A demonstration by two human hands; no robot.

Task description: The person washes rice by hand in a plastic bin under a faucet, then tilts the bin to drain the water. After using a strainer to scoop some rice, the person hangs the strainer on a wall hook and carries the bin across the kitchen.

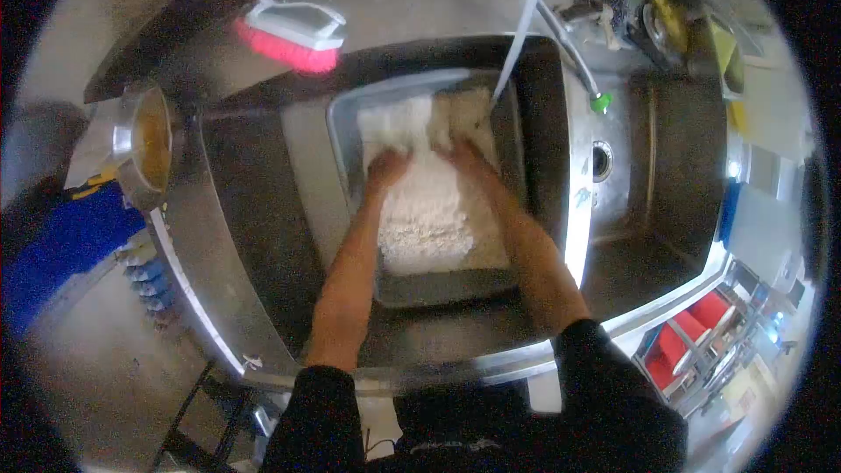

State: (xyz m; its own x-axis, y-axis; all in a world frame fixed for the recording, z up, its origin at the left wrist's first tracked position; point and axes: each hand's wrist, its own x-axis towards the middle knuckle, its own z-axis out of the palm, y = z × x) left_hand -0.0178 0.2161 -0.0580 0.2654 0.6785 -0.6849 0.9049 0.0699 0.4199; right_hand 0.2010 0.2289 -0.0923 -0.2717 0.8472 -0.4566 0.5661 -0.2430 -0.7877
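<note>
A grey rectangular tub [337,127] sits inside the left basin of a steel sink. It holds cloudy whitish liquid and a pale, grainy white mass [429,236] that looks like rice, though blur leaves its kind uncertain. My left hand [391,165] dips into the tub left of the middle. Across from it, my right hand [464,158] reaches into the same contents on the right. The fingers of both hands are blurred and partly hidden in the white mass. A long pale rod or spout [526,31] slants down to the tub's far right corner.
A scrub brush with pink bristles [289,39] lies on the sink's back ledge. At right, a hose with a green tip [600,103] hangs over the second basin [626,197]. A round metal sieve or pan [149,140] stands at the left edge.
</note>
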